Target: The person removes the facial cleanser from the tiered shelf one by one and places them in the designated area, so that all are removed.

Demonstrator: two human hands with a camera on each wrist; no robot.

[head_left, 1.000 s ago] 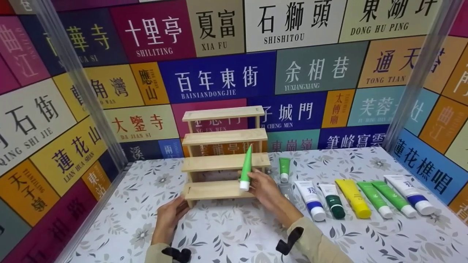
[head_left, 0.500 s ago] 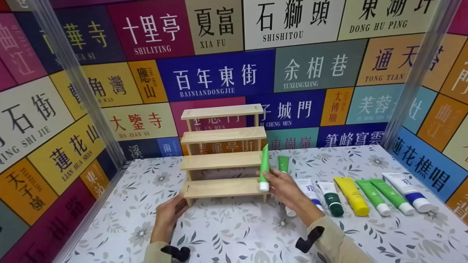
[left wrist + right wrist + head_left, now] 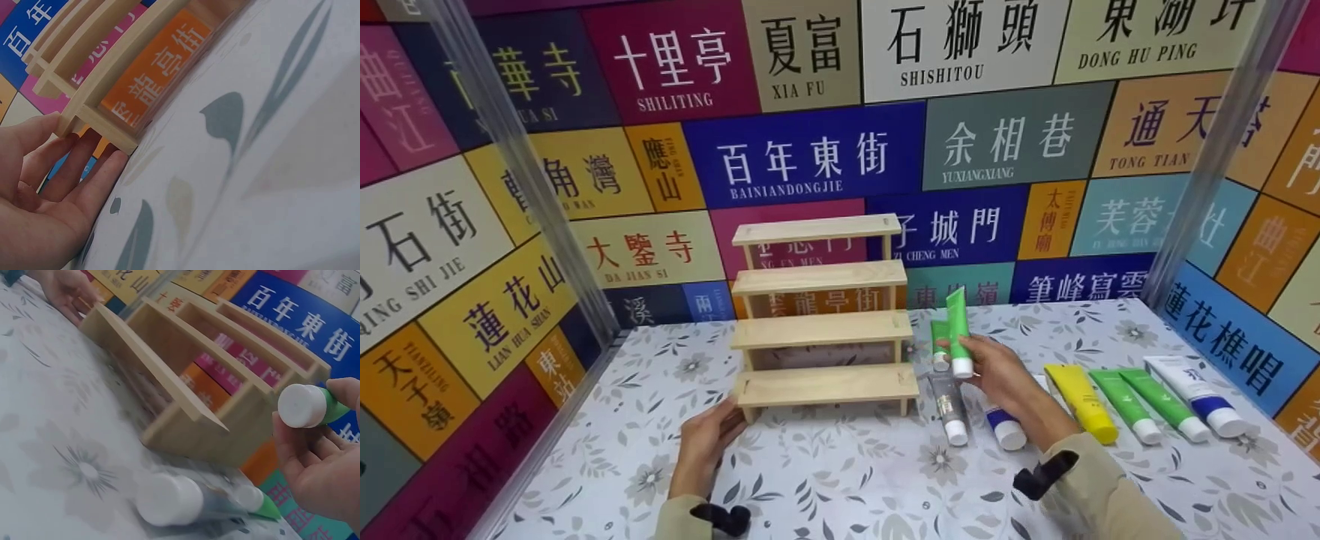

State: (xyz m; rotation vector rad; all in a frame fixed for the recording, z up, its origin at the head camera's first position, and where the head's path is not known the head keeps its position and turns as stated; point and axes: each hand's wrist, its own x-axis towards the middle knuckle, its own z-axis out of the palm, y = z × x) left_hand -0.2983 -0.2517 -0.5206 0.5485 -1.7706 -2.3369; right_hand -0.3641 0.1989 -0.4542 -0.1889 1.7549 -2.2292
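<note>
A four-step wooden display rack (image 3: 825, 386) stands on the flower-patterned table. At its lower left end, my left hand (image 3: 706, 442) grips the bottom step; the left wrist view shows the thumb (image 3: 42, 126) at the step's corner and the fingers by the leg. To the right of the rack, my right hand (image 3: 1009, 382) holds a green squeeze tube (image 3: 958, 330), white cap down, between thumb and fingers. Below it lies a grey see-through tube (image 3: 949, 409) with a white cap. Another small green tube (image 3: 940, 334) lies behind, partly covered by the held one.
Further right lie a yellow tube (image 3: 1081, 405), two green tubes, and a white tube with a blue band (image 3: 1196, 397). Another blue-banded white tube (image 3: 1006, 429) is half hidden by my right hand. A wall of colourful lettered panels (image 3: 810, 157) rises behind the table.
My right hand has carried the green tube rightward, from in front of the rack to over the tubes beside it. The left hand stays at the rack's lower left end.
</note>
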